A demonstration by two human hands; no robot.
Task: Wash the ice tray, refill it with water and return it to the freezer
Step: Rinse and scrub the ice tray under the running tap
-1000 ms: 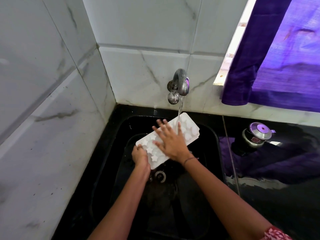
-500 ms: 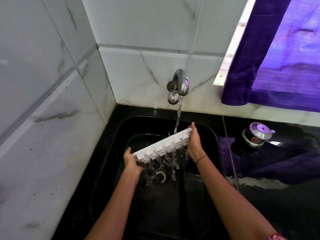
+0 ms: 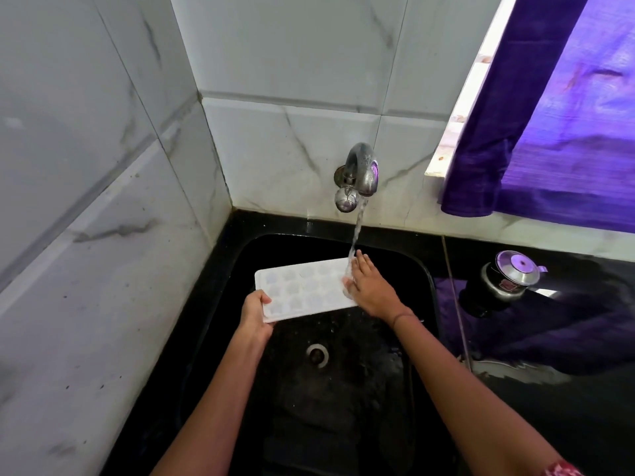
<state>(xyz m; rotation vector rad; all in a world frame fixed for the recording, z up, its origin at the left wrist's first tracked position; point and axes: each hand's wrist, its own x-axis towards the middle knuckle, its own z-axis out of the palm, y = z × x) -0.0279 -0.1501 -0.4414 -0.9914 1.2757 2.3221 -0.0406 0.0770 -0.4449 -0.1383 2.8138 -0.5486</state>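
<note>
A: Where is the ice tray (image 3: 304, 290)?

B: Over the black sink (image 3: 424, 280), face up and roughly level, its white moulded cells showing. It is held in the air above the basin, clear of the drain (image 3: 318, 353) below it.

A: Who has hold of it?

B: The left hand (image 3: 256, 312) grips the near left corner, thumb on top of the rim and fingers curled underneath, so it is clamped on the tray. The right hand (image 3: 372, 290) lies at the tray's right end with its fingers stretched out almost flat, pointing toward the wall. Whether those fingers pinch the edge or only rest against it, I cannot tell; the water blurs that spot.

A: The water is running, then?

B: Yes. A stream (image 3: 357, 235) falls from the metal tap (image 3: 360, 173) on the tiled wall (image 3: 292, 146) and lands at the tray's far right corner, right by the right fingertips.

A: Anything else around?

B: A thin band sits on the right wrist (image 3: 403, 316). On the dark counter (image 3: 549, 407) right of the sink stands a steel pressure cooker (image 3: 508, 280), well apart from the tray. Above it a purple curtain (image 3: 556, 125) hangs at the window. The sink bottom looks wet.
</note>
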